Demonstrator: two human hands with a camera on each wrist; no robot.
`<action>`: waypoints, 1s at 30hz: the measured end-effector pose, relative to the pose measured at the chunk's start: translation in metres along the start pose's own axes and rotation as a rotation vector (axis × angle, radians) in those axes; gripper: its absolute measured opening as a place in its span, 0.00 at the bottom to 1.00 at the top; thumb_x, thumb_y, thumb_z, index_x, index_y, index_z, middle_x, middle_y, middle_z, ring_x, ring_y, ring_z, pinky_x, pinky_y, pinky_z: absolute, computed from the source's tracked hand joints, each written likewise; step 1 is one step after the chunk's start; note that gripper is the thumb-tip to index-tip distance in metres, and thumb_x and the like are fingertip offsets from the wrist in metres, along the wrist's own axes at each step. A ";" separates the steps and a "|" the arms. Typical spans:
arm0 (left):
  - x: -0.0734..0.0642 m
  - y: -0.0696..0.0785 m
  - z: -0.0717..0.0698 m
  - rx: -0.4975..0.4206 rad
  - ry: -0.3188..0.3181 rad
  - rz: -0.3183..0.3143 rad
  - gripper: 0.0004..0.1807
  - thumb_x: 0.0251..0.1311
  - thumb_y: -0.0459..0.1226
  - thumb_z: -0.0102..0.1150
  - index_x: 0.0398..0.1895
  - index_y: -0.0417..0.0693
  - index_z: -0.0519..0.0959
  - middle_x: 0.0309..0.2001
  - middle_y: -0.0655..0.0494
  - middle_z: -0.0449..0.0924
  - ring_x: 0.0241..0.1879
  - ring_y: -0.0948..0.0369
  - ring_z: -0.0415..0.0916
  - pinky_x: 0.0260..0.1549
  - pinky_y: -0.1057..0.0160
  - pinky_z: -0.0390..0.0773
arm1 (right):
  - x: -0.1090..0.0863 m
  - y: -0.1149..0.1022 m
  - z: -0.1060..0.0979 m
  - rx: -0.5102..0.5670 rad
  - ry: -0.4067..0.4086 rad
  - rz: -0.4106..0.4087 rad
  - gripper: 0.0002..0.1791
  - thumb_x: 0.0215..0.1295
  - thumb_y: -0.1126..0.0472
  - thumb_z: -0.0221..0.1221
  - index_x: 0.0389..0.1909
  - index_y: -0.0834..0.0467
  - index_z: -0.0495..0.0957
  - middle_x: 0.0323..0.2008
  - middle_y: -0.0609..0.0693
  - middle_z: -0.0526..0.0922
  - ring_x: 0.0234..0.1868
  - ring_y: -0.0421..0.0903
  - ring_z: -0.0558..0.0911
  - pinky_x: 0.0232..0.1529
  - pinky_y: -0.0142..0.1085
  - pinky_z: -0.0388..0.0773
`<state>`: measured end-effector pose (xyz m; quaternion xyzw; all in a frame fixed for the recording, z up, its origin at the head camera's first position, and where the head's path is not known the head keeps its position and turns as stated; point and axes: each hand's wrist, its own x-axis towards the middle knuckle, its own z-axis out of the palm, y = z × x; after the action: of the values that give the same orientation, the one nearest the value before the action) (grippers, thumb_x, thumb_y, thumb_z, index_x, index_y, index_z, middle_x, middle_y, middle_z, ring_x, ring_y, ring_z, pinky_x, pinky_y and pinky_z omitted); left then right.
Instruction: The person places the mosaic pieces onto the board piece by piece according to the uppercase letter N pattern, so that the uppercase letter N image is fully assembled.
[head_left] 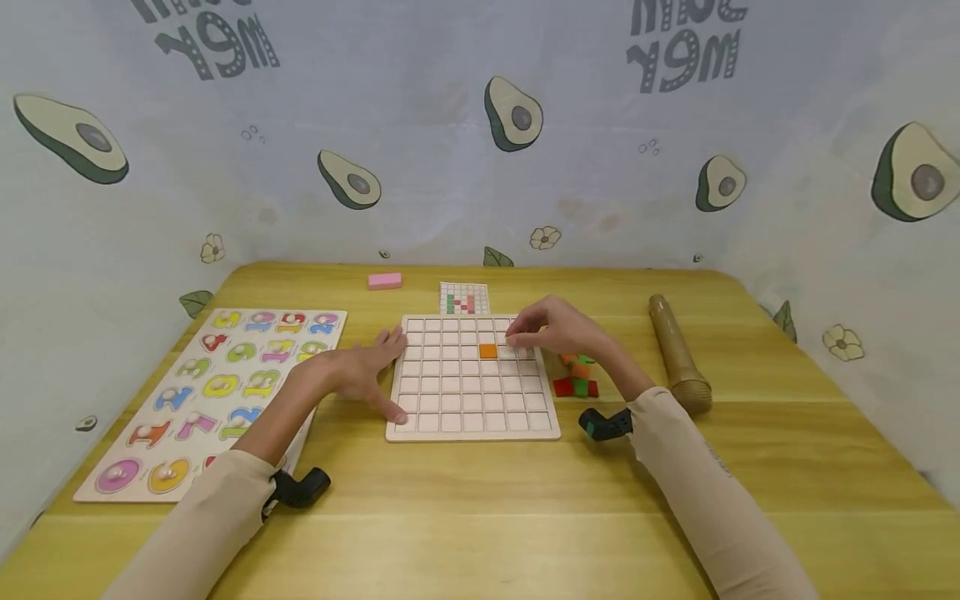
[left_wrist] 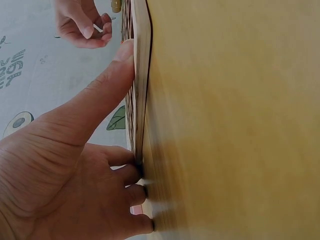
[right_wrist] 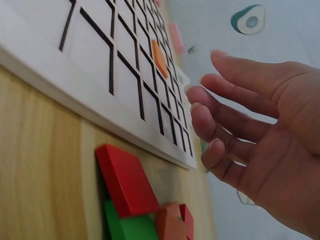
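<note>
A white grid board (head_left: 472,435) lies flat on the table, with one orange square tile (head_left: 488,351) in a cell of its upper right part. My left hand (head_left: 363,371) is spread along the board's left side. Its thumb rests on the near left corner and its fingertips are at the side edge, as the left wrist view shows. Above the board's right part hovers my right hand (head_left: 558,327), fingers loosely bent; in the right wrist view nothing shows between thumb and fingers. Red, green and orange tiles (right_wrist: 127,182) are heaped beside the board's right edge.
A small pattern card (head_left: 464,298) with coloured squares lies behind the board. Left of it is a pink block (head_left: 385,282). A number puzzle board (head_left: 93,493) covers the table's left side, partly under the left forearm. On the right lies a brown bamboo-like stick (head_left: 675,346).
</note>
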<state>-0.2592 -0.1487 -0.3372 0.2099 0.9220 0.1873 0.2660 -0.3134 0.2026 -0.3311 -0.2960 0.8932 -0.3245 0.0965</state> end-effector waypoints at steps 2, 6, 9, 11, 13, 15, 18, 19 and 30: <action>-0.001 -0.001 0.001 -0.006 -0.001 -0.004 0.74 0.58 0.59 0.80 0.89 0.43 0.35 0.88 0.46 0.20 0.86 0.40 0.23 0.80 0.31 0.37 | -0.002 0.003 -0.003 0.002 -0.016 -0.001 0.09 0.74 0.60 0.70 0.47 0.62 0.92 0.43 0.51 0.92 0.44 0.49 0.86 0.53 0.45 0.84; -0.001 -0.003 0.002 -0.015 0.000 -0.008 0.74 0.58 0.60 0.79 0.90 0.44 0.35 0.88 0.46 0.20 0.86 0.38 0.24 0.79 0.29 0.38 | -0.006 0.011 -0.014 0.016 -0.038 -0.013 0.09 0.73 0.61 0.71 0.46 0.63 0.91 0.41 0.51 0.92 0.43 0.49 0.87 0.51 0.43 0.84; -0.001 -0.003 0.002 -0.019 -0.001 -0.009 0.74 0.58 0.60 0.79 0.90 0.46 0.34 0.88 0.46 0.20 0.86 0.38 0.25 0.79 0.28 0.39 | -0.010 0.016 -0.023 0.027 -0.056 -0.015 0.08 0.71 0.63 0.71 0.45 0.65 0.91 0.40 0.52 0.91 0.41 0.50 0.86 0.49 0.39 0.84; -0.001 -0.003 0.001 -0.017 -0.005 -0.010 0.74 0.58 0.60 0.79 0.90 0.46 0.34 0.88 0.46 0.20 0.86 0.37 0.25 0.79 0.28 0.39 | -0.013 0.019 -0.028 0.022 -0.075 -0.012 0.08 0.71 0.64 0.72 0.45 0.65 0.90 0.40 0.52 0.91 0.41 0.50 0.86 0.48 0.37 0.83; 0.000 -0.002 0.000 -0.010 -0.008 -0.008 0.74 0.59 0.60 0.79 0.90 0.46 0.34 0.88 0.46 0.20 0.86 0.38 0.24 0.79 0.29 0.39 | -0.016 0.021 -0.032 0.016 -0.095 -0.006 0.08 0.70 0.65 0.72 0.45 0.65 0.90 0.40 0.52 0.91 0.41 0.50 0.85 0.47 0.36 0.83; -0.001 -0.002 -0.001 -0.004 -0.006 -0.007 0.74 0.59 0.60 0.79 0.90 0.46 0.34 0.88 0.46 0.20 0.85 0.36 0.25 0.79 0.28 0.39 | -0.018 0.023 -0.036 0.010 -0.111 0.004 0.08 0.70 0.65 0.72 0.45 0.65 0.90 0.40 0.52 0.90 0.41 0.50 0.84 0.45 0.36 0.83; -0.001 -0.001 0.000 -0.006 -0.005 -0.006 0.74 0.58 0.60 0.79 0.90 0.45 0.34 0.88 0.46 0.20 0.85 0.35 0.24 0.79 0.28 0.38 | -0.022 0.025 -0.039 0.008 -0.133 0.021 0.08 0.68 0.66 0.73 0.44 0.65 0.90 0.39 0.52 0.90 0.41 0.50 0.84 0.43 0.35 0.82; -0.002 -0.001 0.000 -0.009 -0.004 -0.009 0.74 0.58 0.60 0.79 0.90 0.45 0.34 0.88 0.46 0.20 0.85 0.34 0.24 0.78 0.27 0.39 | -0.022 0.026 -0.040 0.010 -0.140 0.025 0.08 0.68 0.67 0.73 0.44 0.66 0.90 0.38 0.52 0.90 0.40 0.50 0.84 0.43 0.35 0.82; 0.000 -0.001 -0.001 0.002 -0.008 0.000 0.73 0.59 0.59 0.79 0.89 0.44 0.35 0.88 0.45 0.20 0.85 0.37 0.24 0.79 0.29 0.37 | -0.025 0.031 -0.045 -0.026 -0.180 0.103 0.11 0.63 0.66 0.77 0.42 0.67 0.89 0.34 0.51 0.87 0.35 0.47 0.78 0.37 0.32 0.77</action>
<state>-0.2599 -0.1498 -0.3367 0.2107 0.9212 0.1856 0.2694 -0.3238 0.2596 -0.3169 -0.2788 0.8991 -0.2795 0.1891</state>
